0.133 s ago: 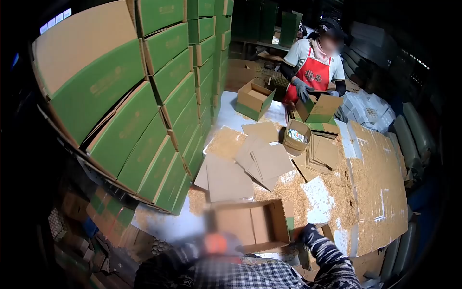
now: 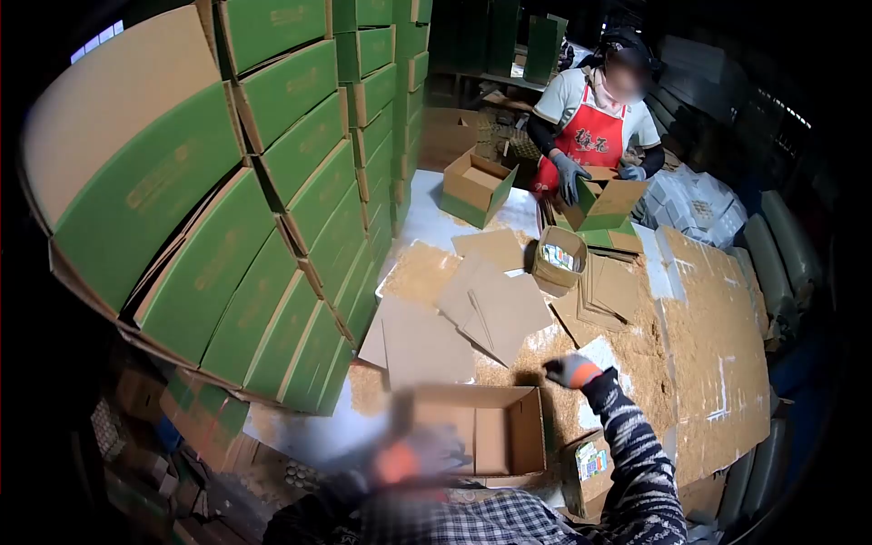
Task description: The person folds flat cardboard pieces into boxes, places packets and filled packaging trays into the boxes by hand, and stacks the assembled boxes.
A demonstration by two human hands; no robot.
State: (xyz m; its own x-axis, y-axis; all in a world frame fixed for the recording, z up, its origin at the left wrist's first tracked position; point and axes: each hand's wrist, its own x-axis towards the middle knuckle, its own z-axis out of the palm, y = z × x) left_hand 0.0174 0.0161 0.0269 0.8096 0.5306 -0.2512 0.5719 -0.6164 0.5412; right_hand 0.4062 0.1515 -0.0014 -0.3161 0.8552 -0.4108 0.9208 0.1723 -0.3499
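Note:
An open cardboard box [image 2: 490, 431] lies in front of me with its inside showing. My left hand [image 2: 418, 454], in a grey and orange glove, is at the box's left side, badly blurred, so its fingers cannot be read. Beyond the box's right back corner, my right hand [image 2: 572, 371] is raised over the sawdust-strewn table. Its gloved fingers are drawn together, and anything between them is too small to make out. Below my right hand, beside my striped sleeve, a small carton [image 2: 586, 481] holds printed packets [image 2: 591, 461].
Stacked green boxes [image 2: 291, 173] rise on the left. Flat cardboard sheets [image 2: 422, 341] and a small basket of packets [image 2: 559, 257] lie ahead. Across the table, a co-worker in a red apron [image 2: 590, 141] handles an open box [image 2: 607, 202]. Another box [image 2: 477, 188] stands nearby.
My right hand has moved up and slightly left, away from the small carton, whose packets now show. The co-worker's box has tilted a little. The view has shifted slightly.

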